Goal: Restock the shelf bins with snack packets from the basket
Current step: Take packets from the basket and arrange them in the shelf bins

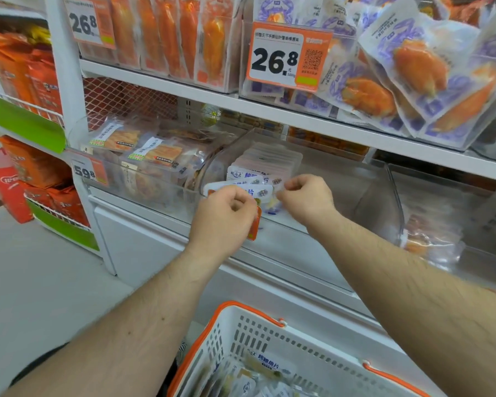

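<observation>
A white snack packet (pixel 259 193) with blue print is held over the front wall of a clear shelf bin (pixel 327 179). My left hand (pixel 226 216) grips its left end and my right hand (pixel 304 196) pinches its right end, both with curled fingers. Behind it in the bin stands a row of similar white and blue packets (pixel 265 161). Below, at the bottom of the view, a white basket (pixel 241 319) with orange handles holds several more of the same packets (pixel 267 368).
A clear bin (pixel 143 164) of brownish snack packs sits to the left, with a 59.8 price tag (pixel 86 171). Another clear bin (pixel 441 224) is on the right. The shelf above carries orange and purple packs (pixel 413 67). A side rack (pixel 35 167) of orange bags stands at left.
</observation>
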`<state>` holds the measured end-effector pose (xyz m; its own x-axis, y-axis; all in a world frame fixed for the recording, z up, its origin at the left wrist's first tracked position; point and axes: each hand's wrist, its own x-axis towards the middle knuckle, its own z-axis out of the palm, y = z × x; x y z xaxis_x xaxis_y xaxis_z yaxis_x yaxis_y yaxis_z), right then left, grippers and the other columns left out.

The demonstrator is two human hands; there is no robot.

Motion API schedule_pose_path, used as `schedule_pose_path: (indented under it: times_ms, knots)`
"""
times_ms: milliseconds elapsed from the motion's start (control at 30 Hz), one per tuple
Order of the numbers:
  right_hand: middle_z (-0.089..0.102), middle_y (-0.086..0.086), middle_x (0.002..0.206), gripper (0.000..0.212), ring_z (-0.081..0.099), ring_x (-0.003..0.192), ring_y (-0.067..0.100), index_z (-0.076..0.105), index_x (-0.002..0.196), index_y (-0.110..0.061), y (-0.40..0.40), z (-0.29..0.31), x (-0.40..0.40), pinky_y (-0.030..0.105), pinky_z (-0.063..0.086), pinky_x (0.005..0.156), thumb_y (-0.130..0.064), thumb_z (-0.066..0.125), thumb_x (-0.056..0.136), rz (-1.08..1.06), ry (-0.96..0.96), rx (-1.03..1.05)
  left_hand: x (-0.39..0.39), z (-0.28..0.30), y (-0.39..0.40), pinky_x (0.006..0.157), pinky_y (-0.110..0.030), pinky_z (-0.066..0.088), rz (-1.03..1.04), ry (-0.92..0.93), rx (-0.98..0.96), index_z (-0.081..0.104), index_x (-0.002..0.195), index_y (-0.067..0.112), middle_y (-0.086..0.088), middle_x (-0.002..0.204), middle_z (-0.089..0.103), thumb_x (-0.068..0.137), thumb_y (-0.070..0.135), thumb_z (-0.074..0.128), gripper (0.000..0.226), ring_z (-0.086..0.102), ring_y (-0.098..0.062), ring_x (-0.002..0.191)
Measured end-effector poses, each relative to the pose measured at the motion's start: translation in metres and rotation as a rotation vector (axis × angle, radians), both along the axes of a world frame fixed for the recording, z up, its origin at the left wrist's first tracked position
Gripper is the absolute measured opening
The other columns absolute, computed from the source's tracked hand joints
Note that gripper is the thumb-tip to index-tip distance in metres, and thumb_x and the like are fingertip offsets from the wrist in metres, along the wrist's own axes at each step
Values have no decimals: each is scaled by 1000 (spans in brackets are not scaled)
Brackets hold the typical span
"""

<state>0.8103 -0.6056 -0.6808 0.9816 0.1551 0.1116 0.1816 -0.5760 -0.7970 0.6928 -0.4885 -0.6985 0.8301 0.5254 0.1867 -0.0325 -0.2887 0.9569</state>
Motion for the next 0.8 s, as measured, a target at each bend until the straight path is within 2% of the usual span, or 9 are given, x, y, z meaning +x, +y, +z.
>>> schedule_pose_path:
  times_ms: [67, 133, 200, 300, 367, 467, 533, 700, 800]
  knots:
    - [65, -9, 80, 8, 59, 76, 4, 70, 89, -17, -16, 4, -26, 20, 50, 73, -15, 65, 83, -11, -146, 59, -2, -9, -18, 71, -39, 56, -122, 46, 107, 65, 73, 21, 2, 68, 70, 76, 28, 60, 9, 64, -19, 65]
    - [62, -13, 69, 12, 55, 65, -4, 68, 78, -21, -35, 4, -53, 9, 42, 62, -11, 63, 83, -3, -211, 103, -4, -18, -36, 70, -33, 54, -242, 114, 247, 65, 76, 25, 6, 70, 68, 81, 23, 64, 5, 60, -12, 65]
    - [61, -12, 63, 21, 56, 62, 0, 64, 67, -26, -53, -2, -74, 15, 44, 64, -10, 65, 81, -13, -200, 144, -9, -27, -51, 72, -29, 53, -383, 212, 396, 67, 84, 30, 11, 75, 67, 83, 23, 62, 8, 60, -7, 71]
    - [61, -10, 61, 27, 60, 65, 15, 62, 65, -26, -81, -22, -93, 31, 51, 68, -5, 66, 82, -21, -94, 209, -18, -43, -69, 75, -30, 54, -605, 378, 557, 69, 91, 30, 9, 88, 70, 85, 26, 59, 13, 64, -10, 80]
    - [60, -7, 63, 26, 58, 62, 16, 62, 67, -23, -97, -39, -103, 31, 49, 65, -3, 66, 83, -28, -8, 225, -25, -50, -76, 76, -28, 54, -715, 484, 627, 70, 95, 29, 10, 92, 70, 86, 27, 59, 14, 65, -9, 83]
    - [57, 3, 67, 14, 49, 55, 13, 56, 86, -18, -117, -69, -116, 29, 43, 55, -10, 68, 87, -32, 192, 248, -30, -56, -79, 81, -27, 52, -855, 649, 713, 69, 103, 29, 13, 95, 67, 90, 31, 59, 15, 64, -9, 88]
    - [53, 7, 69, 21, 46, 52, 13, 48, 90, -13, -129, -93, -123, 28, 39, 53, -16, 69, 88, -5, 342, 228, -33, -61, -77, 89, -31, 52, -938, 783, 805, 66, 112, 28, 12, 104, 65, 93, 36, 59, 22, 62, -10, 95]
    - [57, 6, 71, 26, 53, 65, 19, 53, 71, -14, -145, -167, -129, 36, 50, 67, -27, 69, 87, 152, 476, -300, -35, -69, -76, 95, -39, 51, -990, 879, 884, 65, 118, 26, 9, 112, 67, 95, 37, 57, 26, 64, -15, 101]
    - [64, 3, 87, 21, 59, 80, 18, 62, 84, -15, -143, -209, -139, 32, 48, 73, -35, 67, 89, 328, 581, -565, -35, -73, -80, 93, -38, 52, -1010, 890, 895, 65, 119, 26, 9, 111, 67, 95, 36, 57, 27, 64, -13, 98]
